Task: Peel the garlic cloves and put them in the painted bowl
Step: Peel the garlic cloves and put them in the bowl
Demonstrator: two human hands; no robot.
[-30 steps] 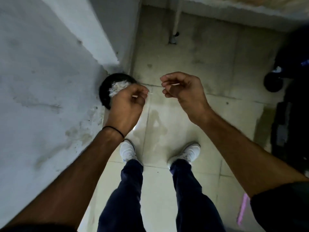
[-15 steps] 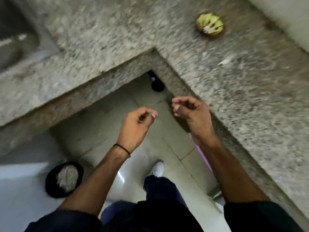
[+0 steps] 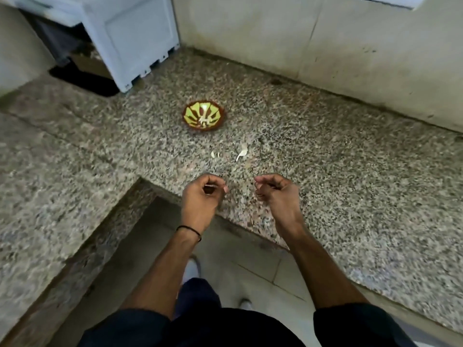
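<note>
**Garlic cloves (image 3: 242, 153) lie on the counter, short of the painted bowl (image 3: 191, 113)**

You stand at the inner corner of the counter with both hands raised over its near edge. Your left hand (image 3: 201, 196) and right hand (image 3: 278, 196) are apart, each with its fingers curled in toward the thumb. Blur hides whether either one pinches a sliver of skin or nothing at all, so I cannot tell.

The bowl sits well beyond your hands, toward the wall, with pale bits in its middle that look like peeled cloves. Between bowl and hands lie the loose pieces: a larger one with a thin tail, and a smaller piece (image 3: 215, 154) near it on the left. Whether they are whole cloves or shed skin is unclear.

The step in hand looks like taking up the next piece.
- Pinch the larger one at its root end, nick the skin with the other thumbnail, and strip toward the tip.
- Work low over the stone, so that a dropped clove lands there and not on the floor.
- Papery skin probably clings, so rub your fingers clean before you reach the bowl.
- Set the clove in rather than toss it, since a small shallow bowl may skid.

The granite counter (image 3: 338, 176) is L-shaped and speckled, and its pale flecks can hide scraps, so look twice. Plain walls (image 3: 275, 33) close the corner behind it. A white boxy unit (image 3: 135, 38) stands at the far left. Tiled floor (image 3: 240, 256) shows below you.
</note>
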